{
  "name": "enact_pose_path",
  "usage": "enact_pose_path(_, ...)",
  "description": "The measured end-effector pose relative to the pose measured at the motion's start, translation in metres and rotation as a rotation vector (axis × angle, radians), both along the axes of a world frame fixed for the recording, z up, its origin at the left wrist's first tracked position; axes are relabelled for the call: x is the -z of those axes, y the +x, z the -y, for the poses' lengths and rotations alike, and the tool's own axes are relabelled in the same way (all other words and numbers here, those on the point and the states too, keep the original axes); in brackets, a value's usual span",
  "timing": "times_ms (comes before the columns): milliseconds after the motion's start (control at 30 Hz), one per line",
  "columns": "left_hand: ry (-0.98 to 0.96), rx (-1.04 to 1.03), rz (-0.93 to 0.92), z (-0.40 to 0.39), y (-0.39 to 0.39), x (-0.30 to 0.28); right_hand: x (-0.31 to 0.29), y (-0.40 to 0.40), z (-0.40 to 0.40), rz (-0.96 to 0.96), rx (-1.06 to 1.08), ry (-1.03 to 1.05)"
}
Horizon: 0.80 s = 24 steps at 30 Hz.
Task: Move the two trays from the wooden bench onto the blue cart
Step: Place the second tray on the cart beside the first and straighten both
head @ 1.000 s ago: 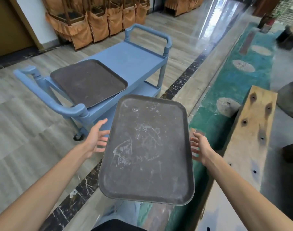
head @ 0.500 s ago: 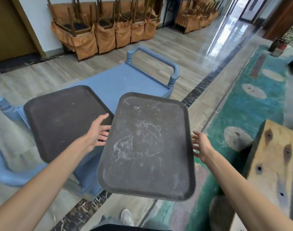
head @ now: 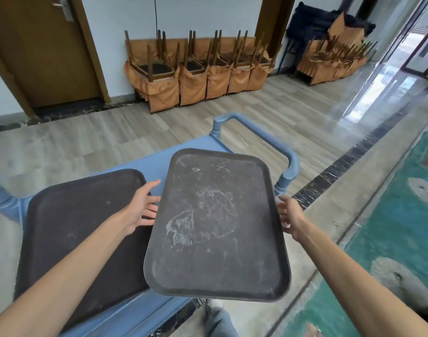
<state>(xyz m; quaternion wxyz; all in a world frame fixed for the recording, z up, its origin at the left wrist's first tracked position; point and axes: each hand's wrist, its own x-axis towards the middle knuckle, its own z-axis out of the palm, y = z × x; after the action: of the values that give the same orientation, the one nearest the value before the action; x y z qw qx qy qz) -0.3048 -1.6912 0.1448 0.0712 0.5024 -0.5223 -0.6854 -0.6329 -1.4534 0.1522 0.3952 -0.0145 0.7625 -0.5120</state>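
Observation:
I hold a dark grey scratched tray [head: 217, 224] flat in the air, over the right part of the blue cart [head: 191, 152]. My left hand [head: 142, 207] grips its left edge with fingers under it. My right hand [head: 287, 214] grips its right edge. A second dark brown tray [head: 74, 229] lies on the cart's top, to the left of the held one and partly under its near left corner. The wooden bench is out of view.
The cart's blue handle [head: 268, 142] rises behind the held tray. Stacked chairs in orange covers [head: 196, 76] line the far wall beside a brown door [head: 45, 52]. A teal floor strip [head: 402, 215] runs along the right. My leg [head: 217, 319] shows below.
I have stepped closer to the cart and carried the tray forward over its top. The bench has dropped out of view on the right. Both hands keep their hold.

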Motion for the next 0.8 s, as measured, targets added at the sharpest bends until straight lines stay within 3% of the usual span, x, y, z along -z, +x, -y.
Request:
enact_pose_path(367, 0.109, -0.257, 0.062, 0.097, -0.118, 0.056, 0.04, -0.148, 0.176, -0.024, -0.28, 0.155)
enact_pose_path(533, 0.2, -0.317, 0.045, 0.113, -0.136, 0.071, 0.06, -0.173, 0.211, 0.058, -0.296, 0.127)
enact_pose_path(800, 0.229, -0.405, 0.042, 0.121, -0.139, 0.098, 0.085, -0.19, 0.241, 0.021, -0.365, 0.122)
